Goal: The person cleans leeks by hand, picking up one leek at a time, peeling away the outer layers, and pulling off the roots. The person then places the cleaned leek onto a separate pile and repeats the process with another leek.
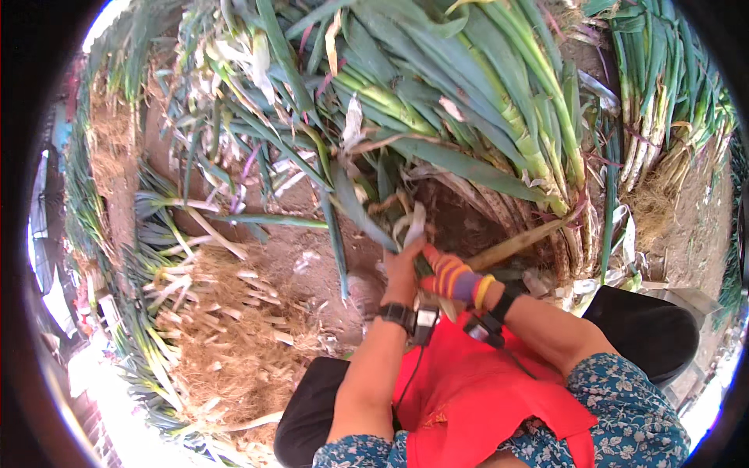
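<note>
In front of my lap both hands hold a long green onion [365, 217], its dark green leaf running up and left toward the big heap. My bare left hand [402, 271] is closed around it, beside a pale curled leaf [414, 224]. Close by on the right, my right hand [459, 282], in a striped orange, yellow and purple glove, is closed on the lower part of the stalk. The fingers partly hide the stalk. A large bundle of green onions [491, 101] lies just beyond my hands, its stems slanting down to the right.
At left lies a pile of green onions with tan roots [226, 335]. Another bundle [651, 93] stands at far right, and more rooted stalks [113, 132] at far left. Dry leaves and peelings litter the brown ground [304, 273]. A red apron [484, 374] covers my lap.
</note>
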A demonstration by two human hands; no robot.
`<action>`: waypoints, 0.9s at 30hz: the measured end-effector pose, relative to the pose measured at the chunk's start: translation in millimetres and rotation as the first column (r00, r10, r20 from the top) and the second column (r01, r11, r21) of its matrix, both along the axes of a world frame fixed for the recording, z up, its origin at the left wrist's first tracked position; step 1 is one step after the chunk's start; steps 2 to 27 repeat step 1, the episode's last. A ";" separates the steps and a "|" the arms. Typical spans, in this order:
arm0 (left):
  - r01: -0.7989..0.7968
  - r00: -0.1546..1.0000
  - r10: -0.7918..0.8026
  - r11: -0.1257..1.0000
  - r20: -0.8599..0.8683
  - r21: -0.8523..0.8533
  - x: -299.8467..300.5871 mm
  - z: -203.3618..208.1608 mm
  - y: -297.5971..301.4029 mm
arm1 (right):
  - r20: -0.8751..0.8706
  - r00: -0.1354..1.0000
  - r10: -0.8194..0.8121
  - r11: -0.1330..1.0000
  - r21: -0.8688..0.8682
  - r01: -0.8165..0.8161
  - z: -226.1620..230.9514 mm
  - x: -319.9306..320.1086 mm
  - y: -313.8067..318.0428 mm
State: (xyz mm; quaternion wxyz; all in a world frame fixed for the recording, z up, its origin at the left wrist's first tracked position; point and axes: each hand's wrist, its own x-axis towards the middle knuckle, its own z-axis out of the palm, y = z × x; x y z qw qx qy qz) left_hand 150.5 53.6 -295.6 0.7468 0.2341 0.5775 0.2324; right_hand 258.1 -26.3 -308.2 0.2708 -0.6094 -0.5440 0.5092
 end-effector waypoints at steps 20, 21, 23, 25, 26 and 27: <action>0.009 1.000 -0.009 0.999 -0.007 0.045 -0.3 10.6 14.4 | -0.030 0.998 0.063 0.989 -0.129 -0.066 21.9 -1.9 2.5; 0.009 1.000 -0.009 0.999 -0.007 0.045 -0.3 10.6 14.4 | -0.030 0.998 0.063 0.989 -0.129 -0.066 21.9 -1.9 2.5; 0.009 1.000 -0.009 0.999 -0.007 0.045 -0.3 10.6 14.4 | -0.030 0.998 0.063 0.989 -0.129 -0.066 21.9 -1.9 2.5; 0.009 1.000 -0.009 0.999 -0.007 0.045 -0.3 10.6 14.4 | -0.030 0.998 0.063 0.989 -0.129 -0.066 21.9 -1.9 2.5; 0.009 1.000 -0.009 0.999 -0.007 0.045 -0.3 10.6 14.4 | -0.030 0.998 0.063 0.989 -0.129 -0.066 21.9 -1.9 2.5; 0.009 1.000 -0.009 0.999 -0.007 0.045 -0.3 10.6 14.4 | -0.030 0.998 0.063 0.989 -0.129 -0.066 21.9 -1.9 2.5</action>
